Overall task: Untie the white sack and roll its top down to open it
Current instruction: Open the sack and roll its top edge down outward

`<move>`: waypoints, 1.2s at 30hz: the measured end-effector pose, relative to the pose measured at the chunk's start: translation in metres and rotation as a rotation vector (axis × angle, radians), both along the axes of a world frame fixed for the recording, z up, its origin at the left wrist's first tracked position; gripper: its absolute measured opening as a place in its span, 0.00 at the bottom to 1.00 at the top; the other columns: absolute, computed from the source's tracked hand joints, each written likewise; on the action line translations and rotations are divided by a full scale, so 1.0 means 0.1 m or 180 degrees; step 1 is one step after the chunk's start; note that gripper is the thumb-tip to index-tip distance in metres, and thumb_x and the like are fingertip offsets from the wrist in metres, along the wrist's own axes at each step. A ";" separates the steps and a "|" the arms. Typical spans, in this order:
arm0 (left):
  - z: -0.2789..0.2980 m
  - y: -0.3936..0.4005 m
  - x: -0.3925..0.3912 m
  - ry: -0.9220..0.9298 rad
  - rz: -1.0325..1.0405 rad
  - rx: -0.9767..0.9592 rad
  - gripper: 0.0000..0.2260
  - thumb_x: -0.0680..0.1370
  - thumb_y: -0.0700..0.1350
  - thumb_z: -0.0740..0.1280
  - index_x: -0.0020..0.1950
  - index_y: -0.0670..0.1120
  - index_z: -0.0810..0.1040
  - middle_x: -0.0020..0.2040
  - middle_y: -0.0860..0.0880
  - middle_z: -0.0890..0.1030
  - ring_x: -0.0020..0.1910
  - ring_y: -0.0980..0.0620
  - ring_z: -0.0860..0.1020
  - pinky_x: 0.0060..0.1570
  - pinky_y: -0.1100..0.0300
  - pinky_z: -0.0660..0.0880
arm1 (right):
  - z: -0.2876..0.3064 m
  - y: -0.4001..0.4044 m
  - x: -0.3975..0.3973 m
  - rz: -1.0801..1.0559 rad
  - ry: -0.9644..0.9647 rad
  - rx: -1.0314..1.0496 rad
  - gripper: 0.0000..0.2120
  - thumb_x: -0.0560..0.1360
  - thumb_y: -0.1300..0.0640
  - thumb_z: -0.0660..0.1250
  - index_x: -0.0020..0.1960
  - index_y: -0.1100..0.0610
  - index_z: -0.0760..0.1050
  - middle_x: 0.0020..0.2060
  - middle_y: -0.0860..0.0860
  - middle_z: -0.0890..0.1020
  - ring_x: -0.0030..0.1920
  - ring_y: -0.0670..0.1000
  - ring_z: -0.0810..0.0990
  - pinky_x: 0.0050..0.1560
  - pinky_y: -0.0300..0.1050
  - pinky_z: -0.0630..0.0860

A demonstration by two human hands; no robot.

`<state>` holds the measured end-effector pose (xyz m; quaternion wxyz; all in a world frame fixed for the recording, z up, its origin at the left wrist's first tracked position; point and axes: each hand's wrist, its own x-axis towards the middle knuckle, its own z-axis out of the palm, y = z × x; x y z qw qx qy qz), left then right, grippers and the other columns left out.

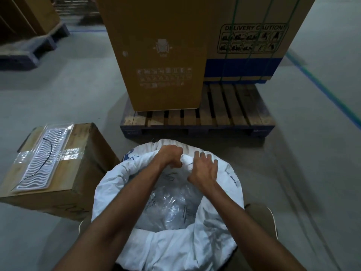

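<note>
The white sack (172, 245) stands on the floor right below me, its mouth wide open and its top edge folded outward into a thick rim. Clear plastic (172, 204) shows inside it. My left hand (170, 155) is closed on the far part of the rim. My right hand (203, 169) lies just beside it, fingers spread over the same fold of white cloth and pinching it. A thin thread runs between the two hands.
A cardboard box (78, 173) with a white wavy plastic tray (43, 159) on top stands at the left. Ahead, a wooden pallet (220, 116) carries two tall cartons (156, 55). Another pallet (25, 53) lies far left. Grey concrete floor all around.
</note>
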<state>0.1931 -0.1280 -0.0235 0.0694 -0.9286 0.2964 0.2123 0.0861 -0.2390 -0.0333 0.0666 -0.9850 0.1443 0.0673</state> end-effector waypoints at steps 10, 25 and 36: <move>-0.25 0.04 -0.23 -0.0868 -0.1146 -0.0933 0.29 0.66 0.49 0.79 0.63 0.47 0.73 0.57 0.48 0.78 0.56 0.48 0.76 0.60 0.53 0.72 | 0.23 -0.32 0.26 -0.0251 0.1339 0.2240 0.18 0.66 0.60 0.78 0.54 0.59 0.79 0.47 0.54 0.80 0.41 0.49 0.76 0.39 0.42 0.73; -0.20 -0.16 -0.16 0.0442 -0.0757 -0.1262 0.28 0.74 0.53 0.75 0.70 0.52 0.68 0.64 0.48 0.74 0.60 0.48 0.73 0.58 0.51 0.74 | 0.14 -0.43 -0.14 -0.0829 0.0898 0.2037 0.25 0.64 0.57 0.81 0.57 0.59 0.74 0.48 0.54 0.80 0.47 0.54 0.81 0.40 0.42 0.75; -0.12 -0.23 -0.16 -0.0081 -0.0539 -0.1102 0.05 0.75 0.49 0.64 0.42 0.50 0.75 0.44 0.47 0.81 0.47 0.43 0.79 0.42 0.53 0.65 | -0.02 -0.42 -0.53 -0.0962 -0.0127 0.0825 0.37 0.71 0.37 0.70 0.69 0.61 0.70 0.63 0.60 0.77 0.63 0.64 0.77 0.60 0.58 0.76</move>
